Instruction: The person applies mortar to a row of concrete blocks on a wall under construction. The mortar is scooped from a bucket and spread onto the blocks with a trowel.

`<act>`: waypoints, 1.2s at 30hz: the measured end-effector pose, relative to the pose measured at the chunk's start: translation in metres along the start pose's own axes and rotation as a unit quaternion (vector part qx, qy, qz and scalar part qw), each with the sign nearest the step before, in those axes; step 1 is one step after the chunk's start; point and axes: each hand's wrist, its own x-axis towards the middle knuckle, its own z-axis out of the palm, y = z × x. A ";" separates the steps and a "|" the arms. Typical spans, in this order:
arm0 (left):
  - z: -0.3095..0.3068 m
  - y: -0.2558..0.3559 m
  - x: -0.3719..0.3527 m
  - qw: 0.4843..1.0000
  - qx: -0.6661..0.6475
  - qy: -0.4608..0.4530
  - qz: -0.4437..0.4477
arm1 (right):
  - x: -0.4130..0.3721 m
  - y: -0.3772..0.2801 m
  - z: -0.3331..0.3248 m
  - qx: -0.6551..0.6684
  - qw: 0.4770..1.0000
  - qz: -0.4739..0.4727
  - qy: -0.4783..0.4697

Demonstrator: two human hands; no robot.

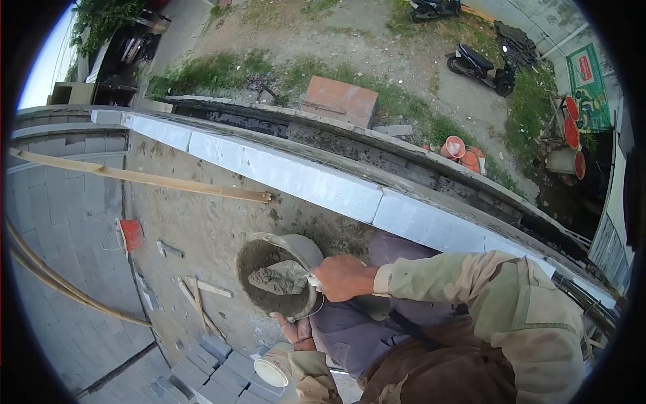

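Observation:
My right hand (344, 277) is closed around the handle of a trowel. The trowel blade, heaped with wet grey mortar (276, 279), is over the mouth of a bucket. That mortar-smeared bucket (306, 248) stands tilted in front of my knees, its wire handle hanging at the near side. My left hand (296, 331) is closed on the bucket's lower edge, partly hidden by its sleeve. Just beyond the bucket runs a low wall of white blocks (289, 172).
Bamboo poles (182, 182) lean at left. A red bucket (131, 236), wood scraps (196, 303) and grey blocks (225, 377) lie on the floor. A white tub (272, 370) is by my left sleeve. Past the wall is a lower yard with a motorbike (481, 66).

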 end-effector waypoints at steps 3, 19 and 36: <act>0.010 -0.007 0.010 1.000 -0.001 0.007 -0.007 | 0.005 0.008 -0.017 0.028 0.999 -0.006 -0.034; 0.023 -0.011 0.043 0.997 -0.045 0.061 -0.013 | 0.015 0.025 -0.021 0.093 0.995 -0.009 -0.028; 0.058 0.006 0.046 0.992 -0.066 0.110 0.011 | -0.031 0.058 -0.181 0.167 0.972 -0.066 0.151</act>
